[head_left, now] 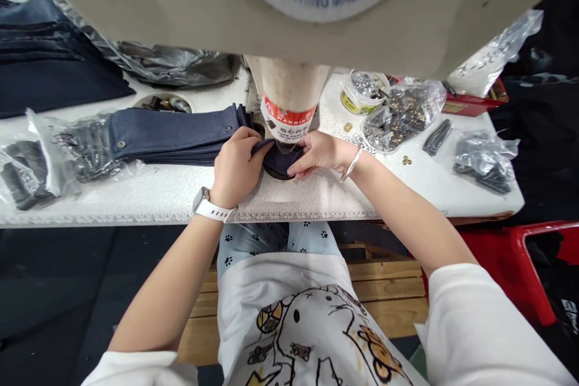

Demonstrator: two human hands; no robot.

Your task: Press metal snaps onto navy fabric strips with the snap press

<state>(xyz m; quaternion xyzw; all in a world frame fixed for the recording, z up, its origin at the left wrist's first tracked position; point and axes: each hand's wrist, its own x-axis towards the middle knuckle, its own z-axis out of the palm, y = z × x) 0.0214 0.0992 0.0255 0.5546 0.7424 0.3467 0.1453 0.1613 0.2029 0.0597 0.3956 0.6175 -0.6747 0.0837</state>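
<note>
A dark navy fabric piece (279, 161) lies under the head of a button-press machine (289, 87), which carries a red warning label. From the left, my left hand (238, 164) pinches the fabric's edge between thumb and fingers. My right hand (319, 154) grips the same piece from the other side, thumb on top, close to the machine's nose. Just left of my left hand rests a stack of folded navy fabric strips (172, 132) with metal snap buttons on the top one. The exact spot under the nose is hidden.
A tub of metal fasteners (357, 102) and a clear bag of brassy fasteners (402, 117) stand to the right, near a red tray (470, 105). Plastic bags (85, 151) lie at left. A ruler tape (289, 216) runs along the table's front edge. A red crate (520, 265) stands below right.
</note>
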